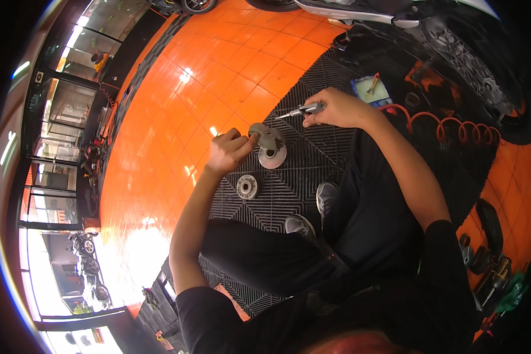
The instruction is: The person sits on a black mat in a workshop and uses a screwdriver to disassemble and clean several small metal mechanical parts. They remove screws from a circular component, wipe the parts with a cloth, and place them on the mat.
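Observation:
My left hand (227, 151) is closed on the edge of a grey, irregular metal plate (269, 138), thumb and fingers pinching it. My right hand (339, 108) grips an air blow gun (308, 110), its thin nozzle pointing left toward the plate, with a small gap between them. Just below the plate, partly covered by it in view, a shiny metal disc with a central hub (275, 159) lies on the black ribbed mat (289, 192). Nearer to me, a round metal part with holes around its centre (247, 187) rests on the same mat.
A red coiled air hose (445, 133) runs across the mat at right. Beyond my right hand sits a shallow tray (363, 88) with a brush (374, 82). A motorbike (460, 53) stands at far right. Hand tools (494, 282) lie at lower right; orange tiles (218, 71) spread left.

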Demonstrator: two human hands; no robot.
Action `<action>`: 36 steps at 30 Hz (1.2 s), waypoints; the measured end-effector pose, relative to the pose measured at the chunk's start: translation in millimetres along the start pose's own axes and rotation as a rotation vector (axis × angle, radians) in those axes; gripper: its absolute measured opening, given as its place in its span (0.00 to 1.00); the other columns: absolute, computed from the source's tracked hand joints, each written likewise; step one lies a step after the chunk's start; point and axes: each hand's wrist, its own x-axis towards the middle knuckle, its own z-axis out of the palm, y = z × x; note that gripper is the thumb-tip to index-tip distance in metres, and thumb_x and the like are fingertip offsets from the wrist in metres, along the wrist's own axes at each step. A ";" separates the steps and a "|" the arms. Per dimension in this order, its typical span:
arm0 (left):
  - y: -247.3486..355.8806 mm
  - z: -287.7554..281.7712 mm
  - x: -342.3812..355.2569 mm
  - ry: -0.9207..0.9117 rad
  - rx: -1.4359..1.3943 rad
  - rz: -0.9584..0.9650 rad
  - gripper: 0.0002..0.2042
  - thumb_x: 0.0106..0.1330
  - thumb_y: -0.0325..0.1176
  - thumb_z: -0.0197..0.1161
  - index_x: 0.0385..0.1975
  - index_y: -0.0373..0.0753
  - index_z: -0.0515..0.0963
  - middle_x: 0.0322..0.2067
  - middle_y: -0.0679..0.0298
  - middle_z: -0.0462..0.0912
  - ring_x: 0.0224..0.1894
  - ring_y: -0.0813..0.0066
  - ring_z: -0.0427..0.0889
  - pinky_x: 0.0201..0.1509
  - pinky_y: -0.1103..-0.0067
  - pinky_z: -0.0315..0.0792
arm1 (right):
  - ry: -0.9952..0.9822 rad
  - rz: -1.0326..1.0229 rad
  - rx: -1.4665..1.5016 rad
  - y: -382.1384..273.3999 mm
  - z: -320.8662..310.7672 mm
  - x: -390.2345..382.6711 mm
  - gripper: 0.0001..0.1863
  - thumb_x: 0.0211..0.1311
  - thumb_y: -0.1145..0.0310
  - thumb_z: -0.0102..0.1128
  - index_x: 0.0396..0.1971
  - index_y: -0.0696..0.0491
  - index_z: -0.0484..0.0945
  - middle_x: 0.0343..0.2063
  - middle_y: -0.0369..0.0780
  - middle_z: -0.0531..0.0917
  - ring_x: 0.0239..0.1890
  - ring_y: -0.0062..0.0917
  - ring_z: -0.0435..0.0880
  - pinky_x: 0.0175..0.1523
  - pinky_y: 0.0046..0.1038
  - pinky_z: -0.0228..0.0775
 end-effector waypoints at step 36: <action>-12.7 -9.2 -16.9 -0.026 0.147 -0.103 0.15 0.50 0.27 0.68 0.40 0.44 0.82 0.16 0.73 0.68 0.21 0.79 0.73 0.16 0.81 0.63 | -0.092 -0.058 -0.018 -16.7 6.6 -9.0 0.12 0.58 0.63 0.70 0.34 0.57 0.85 0.27 0.40 0.87 0.32 0.26 0.86 0.40 0.28 0.72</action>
